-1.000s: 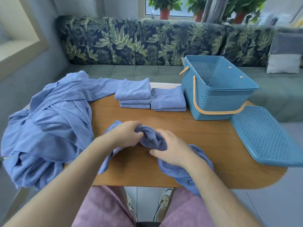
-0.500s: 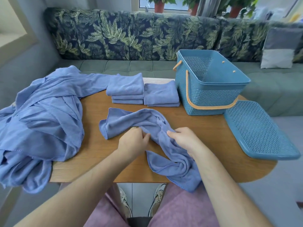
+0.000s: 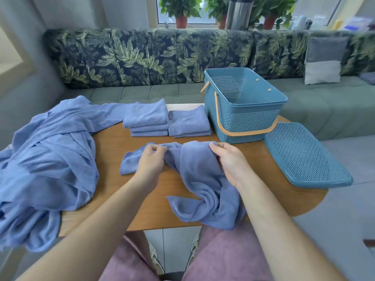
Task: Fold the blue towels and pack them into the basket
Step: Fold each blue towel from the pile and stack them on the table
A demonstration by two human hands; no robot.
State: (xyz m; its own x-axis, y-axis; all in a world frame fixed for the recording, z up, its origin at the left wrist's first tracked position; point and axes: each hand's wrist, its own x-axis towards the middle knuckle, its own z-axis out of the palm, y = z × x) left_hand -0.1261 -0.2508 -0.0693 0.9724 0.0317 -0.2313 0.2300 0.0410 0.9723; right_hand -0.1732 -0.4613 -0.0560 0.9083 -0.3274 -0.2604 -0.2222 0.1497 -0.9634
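Step in hand: opening one towel (image 3: 198, 179) out flat on the table (image 3: 263, 203) before its first fold (my reading of the bunched cloth).
Left hand (image 3: 151, 161): fingers curled, pinching the towel's far edge towards its left part.
Right hand (image 3: 229, 161): also curled, with thumb and fingertips nipping the same far edge on the basket side.
Doing it well: draw the two pinches apart until the edge runs straight. Then lift a little so the twisted near end, which hangs over the table's front edge, can fall loose. Smooth it flat and match the corners, so it comes out the size of the stacks behind.
Risk: folding over the twist would probably leave a lumpy packet.
Loose heap (image 3: 50, 159): pale blue, tangled, draped off the table's left end.
Left stack (image 3: 147, 118): three folded towels, square and neat, behind the hands.
Second stack (image 3: 188, 121): lower, just beside the first.
Towel's look: soft blue with a fine nap; the left flap lies flat, the middle is ridged between the hands, and the near right part is roped.
Basket (image 3: 243, 110): blue and perforated, orange handle down, just right of the stacks; no towel shows inside.
Lid (image 3: 304, 155): off, lying on the table to the basket's right.
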